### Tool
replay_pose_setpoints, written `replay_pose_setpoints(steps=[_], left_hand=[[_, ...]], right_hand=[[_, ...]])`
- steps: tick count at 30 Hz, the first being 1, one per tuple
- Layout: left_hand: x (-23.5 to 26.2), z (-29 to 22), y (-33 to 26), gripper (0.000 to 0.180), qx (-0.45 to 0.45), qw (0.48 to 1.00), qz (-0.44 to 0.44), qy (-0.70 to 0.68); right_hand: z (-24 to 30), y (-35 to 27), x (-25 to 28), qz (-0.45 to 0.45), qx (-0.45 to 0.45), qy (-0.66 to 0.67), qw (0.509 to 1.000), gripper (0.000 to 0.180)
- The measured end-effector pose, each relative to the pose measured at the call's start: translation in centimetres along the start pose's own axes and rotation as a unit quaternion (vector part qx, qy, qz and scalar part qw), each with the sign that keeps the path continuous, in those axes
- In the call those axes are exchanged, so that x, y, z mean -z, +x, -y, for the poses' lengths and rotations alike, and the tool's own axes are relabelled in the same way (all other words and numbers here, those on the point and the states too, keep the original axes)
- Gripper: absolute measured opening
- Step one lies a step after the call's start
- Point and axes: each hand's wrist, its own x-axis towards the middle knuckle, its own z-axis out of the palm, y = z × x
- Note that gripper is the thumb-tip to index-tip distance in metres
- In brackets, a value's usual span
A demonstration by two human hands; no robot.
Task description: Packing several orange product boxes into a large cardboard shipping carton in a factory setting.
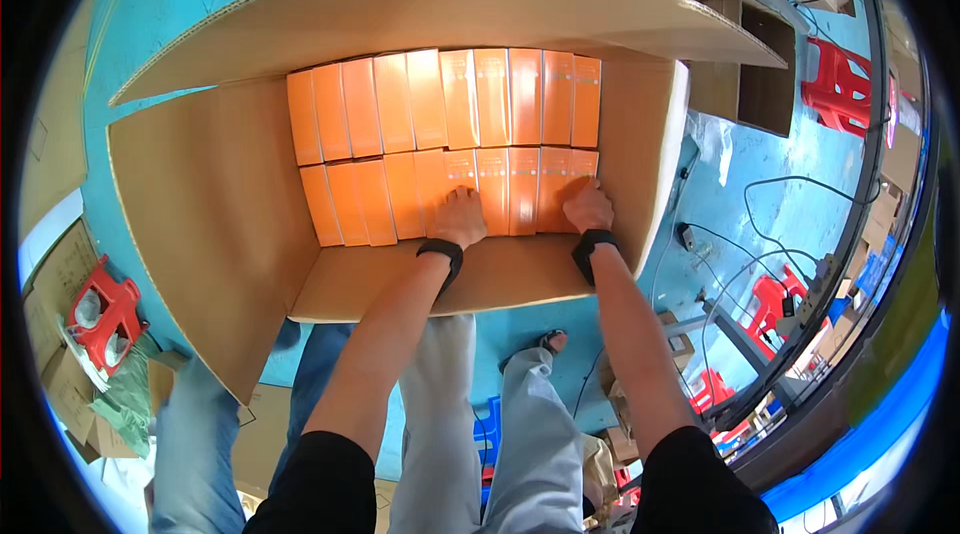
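Observation:
A large open cardboard carton [210, 194] stands in front of me. Inside it, slim orange boxes [395, 104] are packed on edge in two rows, one behind the other. My left hand [460, 219] reaches over the carton's near side, its fingers curled against the middle of the near row. Against the right end of that same row, beside the carton's right wall, my right hand [589, 207] is bent with its fingers closed. Several orange boxes [523, 196] of the near row lie between my two hands. The fingertips are partly hidden. Each wrist wears a black band.
Another person's jeans [200, 444] show by the carton's near left corner. Red plastic stools [105, 309] stand at left and right. Cables [770, 234] and a power strip [822, 284] run along a dark metal frame on the right. Another open carton [765, 64] sits at the far right.

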Motion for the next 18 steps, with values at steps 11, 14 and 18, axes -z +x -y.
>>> replay_pose_setpoints(steps=[11,14,18], left_hand=[[2.0,-0.4,-0.7,0.044,-0.022,0.996,0.09,-0.014],[2.6,-0.7,-3.8,0.041,-0.036,0.997,0.062,-0.012],[4.9,-1.9,-9.0,0.026,-0.058,0.989,-0.115,-0.068]], right_hand=[[3.2,0.5,0.1,-0.127,0.012,0.002,0.992,0.049],[4.4,-0.6,-1.1,-0.149,0.114,-0.021,0.982,0.042],[3.8,-3.0,-0.2,-0.124,0.095,0.008,0.988,0.054]])
